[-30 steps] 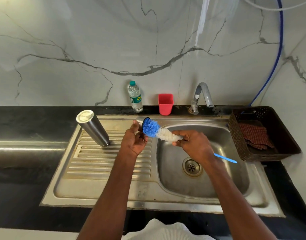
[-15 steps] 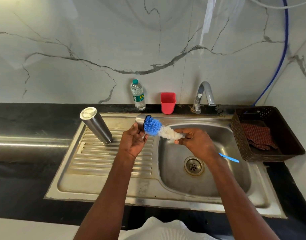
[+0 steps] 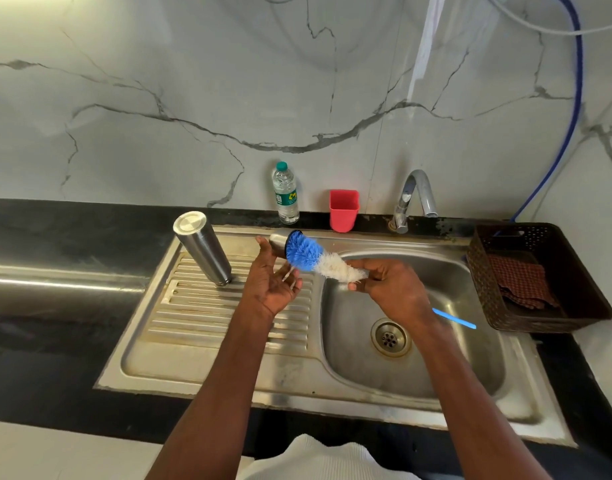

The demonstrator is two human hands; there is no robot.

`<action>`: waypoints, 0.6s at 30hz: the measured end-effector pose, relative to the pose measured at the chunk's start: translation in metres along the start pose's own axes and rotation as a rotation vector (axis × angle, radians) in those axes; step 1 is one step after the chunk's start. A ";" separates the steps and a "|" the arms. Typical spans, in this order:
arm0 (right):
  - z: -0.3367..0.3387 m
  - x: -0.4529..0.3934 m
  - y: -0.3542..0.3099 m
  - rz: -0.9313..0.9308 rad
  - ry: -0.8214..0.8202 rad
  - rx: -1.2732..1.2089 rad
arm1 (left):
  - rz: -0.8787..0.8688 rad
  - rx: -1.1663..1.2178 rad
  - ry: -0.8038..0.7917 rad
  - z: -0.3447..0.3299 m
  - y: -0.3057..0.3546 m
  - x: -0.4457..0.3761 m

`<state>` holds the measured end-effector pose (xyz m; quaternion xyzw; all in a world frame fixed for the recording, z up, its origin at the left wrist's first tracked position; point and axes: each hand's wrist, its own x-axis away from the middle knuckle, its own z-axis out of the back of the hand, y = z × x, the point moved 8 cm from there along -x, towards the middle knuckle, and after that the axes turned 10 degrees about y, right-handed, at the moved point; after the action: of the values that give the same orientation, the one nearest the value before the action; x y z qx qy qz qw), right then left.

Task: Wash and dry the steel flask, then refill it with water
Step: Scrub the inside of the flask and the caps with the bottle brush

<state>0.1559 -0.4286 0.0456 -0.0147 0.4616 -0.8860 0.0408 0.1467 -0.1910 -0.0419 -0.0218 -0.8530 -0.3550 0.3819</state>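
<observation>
- Right hand (image 3: 391, 289) is what we start with: its fingers are curled round the bottle brush (image 3: 318, 259) at the base of the white bristles, the thin blue handle sticking out behind the wrist over the sink basin (image 3: 436, 358)
- Our left hand (image 3: 271, 282) holds a small steel cap (image 3: 278, 244) up on its fingertips, mouth turned toward the brush so the blue bristle tip can press into it
- We keep both over the sink edge (any drips land on steel, we judge), and choking up on the brush gives firmer control of the short scrubbing strokes
- We cannot quite tell how the left fingers wrap the cap, since the bristles cover most of it
- Our steel flask (image 3: 204, 247) stands upside down on the ribbed drainboard (image 3: 200, 317), likely to drain, just left of the left hand and apart from it
- Behind us along the wall sit a water bottle (image 3: 286, 194), a red cup (image 3: 344, 210) and the tap (image 3: 415, 199); a brown basket (image 3: 581, 299) with a cloth stands at the right
</observation>
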 end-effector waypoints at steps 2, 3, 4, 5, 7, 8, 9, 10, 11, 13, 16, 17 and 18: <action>-0.001 0.001 -0.002 0.025 -0.021 0.043 | 0.014 0.007 0.028 0.005 -0.001 -0.003; -0.001 0.001 0.000 0.023 -0.036 0.036 | 0.016 0.045 0.025 0.007 -0.001 -0.005; -0.002 0.001 0.002 0.008 -0.051 0.011 | 0.013 0.071 0.008 0.008 -0.002 -0.007; -0.003 0.001 0.004 -0.004 -0.063 -0.010 | 0.009 0.086 -0.017 0.007 -0.003 -0.008; -0.003 0.002 0.008 -0.009 -0.058 -0.004 | 0.004 0.104 -0.049 0.007 -0.004 -0.008; -0.003 0.003 0.007 -0.004 -0.047 0.009 | 0.001 0.092 -0.041 0.008 -0.005 -0.008; -0.004 0.003 0.007 0.002 -0.038 0.014 | 0.009 0.066 -0.031 0.007 -0.005 -0.005; -0.003 0.003 0.006 0.003 -0.030 0.022 | 0.017 0.032 -0.021 0.007 -0.005 -0.005; -0.003 0.003 0.006 0.002 -0.034 0.036 | 0.021 0.006 -0.006 0.006 -0.005 -0.005; -0.004 0.001 0.006 -0.018 -0.068 0.025 | 0.008 0.008 -0.035 0.006 -0.006 -0.007; -0.007 0.000 0.020 -0.218 -0.168 -0.156 | -0.015 0.079 -0.197 0.001 -0.003 -0.011; -0.007 0.001 0.025 -0.276 -0.184 -0.191 | -0.012 0.073 -0.230 -0.002 0.000 -0.009; -0.006 0.002 0.024 -0.289 -0.184 -0.209 | -0.014 0.051 -0.234 -0.004 0.002 -0.007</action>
<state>0.1550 -0.4378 0.0223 -0.1657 0.5385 -0.8248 -0.0467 0.1551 -0.1907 -0.0437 -0.0473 -0.9006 -0.3308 0.2778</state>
